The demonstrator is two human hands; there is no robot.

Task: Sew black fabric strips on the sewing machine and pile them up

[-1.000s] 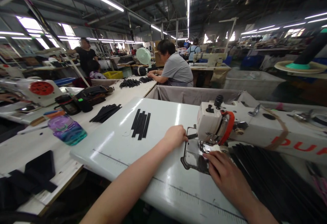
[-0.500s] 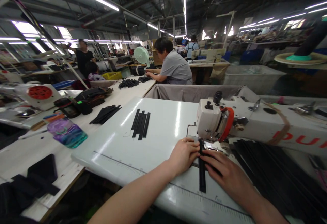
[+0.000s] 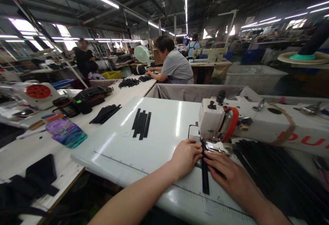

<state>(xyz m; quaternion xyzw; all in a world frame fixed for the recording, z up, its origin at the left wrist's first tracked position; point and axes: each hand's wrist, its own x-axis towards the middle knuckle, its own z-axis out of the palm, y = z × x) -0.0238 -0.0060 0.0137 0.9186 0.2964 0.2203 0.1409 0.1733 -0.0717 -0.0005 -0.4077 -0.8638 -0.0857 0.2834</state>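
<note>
A narrow black fabric strip (image 3: 205, 178) runs under the head of a white sewing machine (image 3: 212, 115), its near end lying on the pale machine table. My left hand (image 3: 187, 156) is closed at the strip's left edge, fingertips pressed on it close to the presser foot. From the right, my right hand (image 3: 226, 170) bears on the same strip with fingers held together and slightly bent; its thumb is hidden. The needle area is partly covered by the machine head and my fingers. A short dark end pokes out behind the head.
Several black strips (image 3: 141, 124) lie left on the machine table (image 3: 164, 115). Long black strips (image 3: 277, 180) are heaped under the machine arm at right. A purple-teal pouch (image 3: 67, 132), a phone (image 3: 42, 168) and more strips rest on the side table. A co-worker (image 3: 177, 64) sits ahead.
A dark strip end now shows behind the machine head, where none showed before. Both hands stay at the strip, shifted very slightly right; its near end has swung a little right.
</note>
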